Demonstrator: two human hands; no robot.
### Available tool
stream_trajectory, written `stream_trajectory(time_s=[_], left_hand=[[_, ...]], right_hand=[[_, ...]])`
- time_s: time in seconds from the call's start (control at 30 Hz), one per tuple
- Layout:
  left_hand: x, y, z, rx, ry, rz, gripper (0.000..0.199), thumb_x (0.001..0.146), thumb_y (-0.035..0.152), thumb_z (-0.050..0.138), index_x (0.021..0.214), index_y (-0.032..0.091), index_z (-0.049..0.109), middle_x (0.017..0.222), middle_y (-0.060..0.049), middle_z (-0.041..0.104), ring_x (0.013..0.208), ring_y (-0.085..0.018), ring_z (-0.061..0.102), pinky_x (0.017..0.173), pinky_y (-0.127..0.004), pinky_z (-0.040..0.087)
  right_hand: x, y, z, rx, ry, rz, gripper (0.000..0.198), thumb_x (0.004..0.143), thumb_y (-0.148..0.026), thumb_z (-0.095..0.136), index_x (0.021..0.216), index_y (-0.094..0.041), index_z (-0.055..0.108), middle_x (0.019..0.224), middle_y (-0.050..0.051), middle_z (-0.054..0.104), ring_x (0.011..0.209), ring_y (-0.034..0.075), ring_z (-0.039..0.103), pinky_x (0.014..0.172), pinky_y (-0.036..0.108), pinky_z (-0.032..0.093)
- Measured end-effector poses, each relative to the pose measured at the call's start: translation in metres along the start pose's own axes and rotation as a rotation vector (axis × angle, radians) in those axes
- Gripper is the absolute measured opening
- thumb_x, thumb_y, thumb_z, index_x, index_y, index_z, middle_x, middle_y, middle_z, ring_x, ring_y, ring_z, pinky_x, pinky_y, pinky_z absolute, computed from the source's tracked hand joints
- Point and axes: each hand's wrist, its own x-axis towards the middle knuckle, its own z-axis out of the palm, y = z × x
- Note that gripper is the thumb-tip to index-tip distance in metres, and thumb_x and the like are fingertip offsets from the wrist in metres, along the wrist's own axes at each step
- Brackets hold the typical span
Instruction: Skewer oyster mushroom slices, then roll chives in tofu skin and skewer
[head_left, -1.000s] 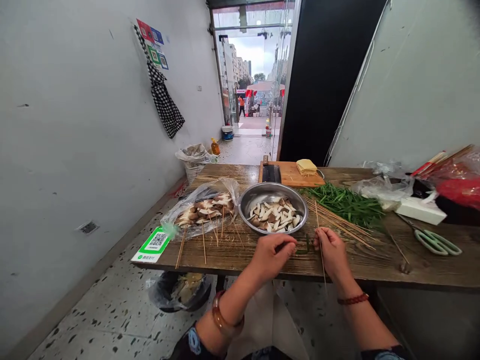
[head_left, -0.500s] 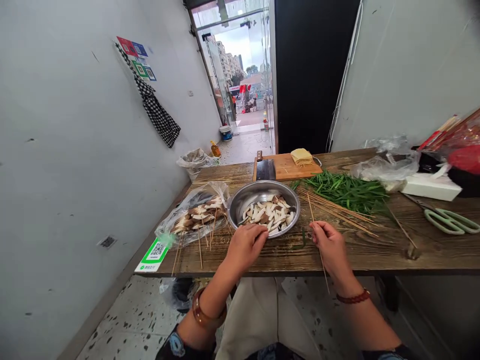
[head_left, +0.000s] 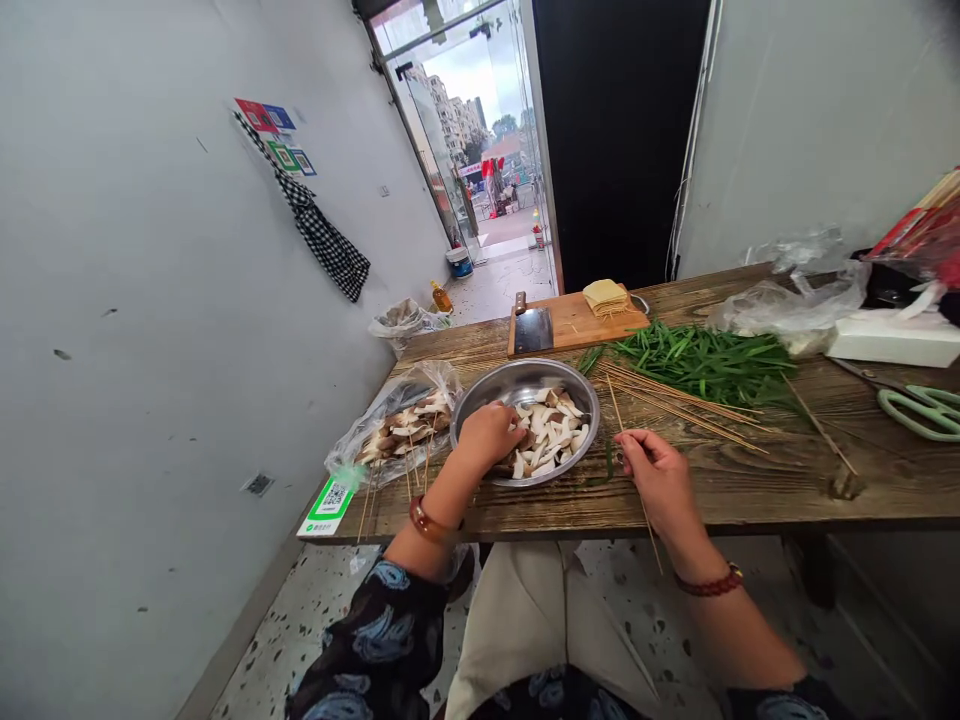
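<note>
Bowl: a round, shiny metal bowl [head_left: 502, 377] stands on the brown wooden surface [head_left: 750, 500], holding loose white-and-brown mushroom pieces [head_left: 551, 432].
Left hand: the left hand [head_left: 487, 435] reaches over the near-left rim into the bowl, at the mushroom pieces; its fingers are curled downward with the tips hidden, so I cannot tell whether they pinch a piece.
Right hand: the right hand [head_left: 656, 475] is to the right of the bowl, its thumb and fingers pinching a thin, tan wooden skewer [head_left: 615, 404].
Held skewer: tilted, its upper end just right of the bowl and its lower end past the near edge of the surface.
Bagged skewers: left of the bowl, brown-and-white mushrooms on sticks [head_left: 409, 425] lie in a clear plastic bag [head_left: 442, 375].
Loose skewers: a fanned bundle of tan wooden sticks [head_left: 690, 400] lies right of the bowl.
Greens: a heap of long green leaves [head_left: 705, 360] lies beyond that bundle, right of the bowl.
Board: behind the bowl, an orange-brown wooden cutting board [head_left: 574, 320] carries a broad-bladed metal cleaver [head_left: 533, 330] and a stack of pale-yellow square sheets [head_left: 606, 297].
Scissors: green-handled scissors [head_left: 922, 410] lie well right of the bowl.
</note>
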Motion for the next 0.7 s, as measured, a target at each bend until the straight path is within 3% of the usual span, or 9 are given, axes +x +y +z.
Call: stream_trajectory(time_s=[0.13, 0.23, 0.33, 0.4, 0.47, 0.57, 0.7], left_hand=[[0.008, -0.005, 0.007, -0.149, 0.005, 0.029, 0.003, 0.067, 0.016, 0.062, 0.068, 0.016, 0.065, 0.075, -0.004, 0.062, 0.075, -0.017, 0.057, 0.071, -0.027, 0.043], [0.008, -0.007, 0.002, -0.233, 0.039, 0.036, 0.006, 0.072, 0.017, 0.058, 0.072, 0.015, 0.063, 0.072, -0.001, 0.061, 0.070, -0.014, 0.055, 0.068, -0.025, 0.044], [0.002, -0.005, -0.005, -0.686, 0.025, 0.030, 0.014, 0.076, 0.027, 0.060, 0.078, 0.013, 0.060, 0.073, -0.001, 0.062, 0.068, -0.011, 0.056, 0.066, -0.023, 0.045], [-0.007, 0.000, -0.008, -1.148, -0.053, 0.000, 0.023, 0.073, 0.032, 0.067, 0.080, 0.012, 0.059, 0.077, -0.003, 0.064, 0.072, -0.012, 0.061, 0.069, -0.024, 0.048], [-0.016, 0.006, -0.010, -1.464, -0.142, -0.050, 0.029, 0.070, 0.033, 0.073, 0.084, 0.013, 0.059, 0.079, -0.004, 0.065, 0.077, -0.015, 0.065, 0.073, -0.029, 0.052], [-0.028, 0.016, -0.012, -1.666, -0.195, -0.111, 0.032, 0.070, 0.028, 0.075, 0.093, 0.012, 0.060, 0.077, -0.003, 0.064, 0.071, -0.014, 0.065, 0.066, -0.026, 0.054], [-0.042, 0.025, -0.016, -1.781, -0.156, -0.142, 0.029, 0.073, 0.024, 0.073, 0.095, 0.013, 0.058, 0.075, -0.003, 0.065, 0.059, -0.007, 0.059, 0.047, -0.014, 0.046]], right_hand=[[0.000, -0.002, 0.000, -0.004, -0.002, -0.011, 0.031, 0.079, -0.048, 0.060, 0.083, -0.017, 0.068, 0.057, -0.002, 0.054, 0.051, 0.012, 0.047, 0.049, 0.023, 0.037], [0.001, -0.003, 0.000, -0.003, 0.002, -0.017, 0.031, 0.079, -0.047, 0.060, 0.081, -0.017, 0.068, 0.059, -0.001, 0.057, 0.052, 0.013, 0.048, 0.049, 0.024, 0.039], [0.000, -0.004, 0.001, 0.007, -0.012, -0.017, 0.031, 0.079, -0.047, 0.060, 0.082, -0.017, 0.069, 0.063, 0.000, 0.059, 0.052, 0.013, 0.049, 0.050, 0.024, 0.040], [-0.001, -0.005, 0.001, 0.019, -0.031, -0.014, 0.033, 0.080, -0.047, 0.059, 0.089, -0.017, 0.069, 0.066, 0.000, 0.061, 0.052, 0.012, 0.049, 0.049, 0.024, 0.040], [-0.002, -0.005, 0.000, 0.032, -0.053, -0.009, 0.037, 0.081, -0.046, 0.057, 0.101, -0.017, 0.069, 0.067, -0.001, 0.059, 0.051, 0.012, 0.048, 0.048, 0.023, 0.039], [-0.002, -0.005, -0.001, 0.051, -0.082, -0.004, 0.041, 0.082, -0.043, 0.057, 0.113, -0.017, 0.066, 0.062, -0.003, 0.054, 0.050, 0.010, 0.045, 0.047, 0.023, 0.036], [-0.006, -0.009, -0.001, 0.072, -0.099, -0.005, 0.041, 0.081, -0.042, 0.057, 0.112, -0.016, 0.066, 0.058, -0.005, 0.049, 0.046, 0.009, 0.040, 0.043, 0.022, 0.032]])
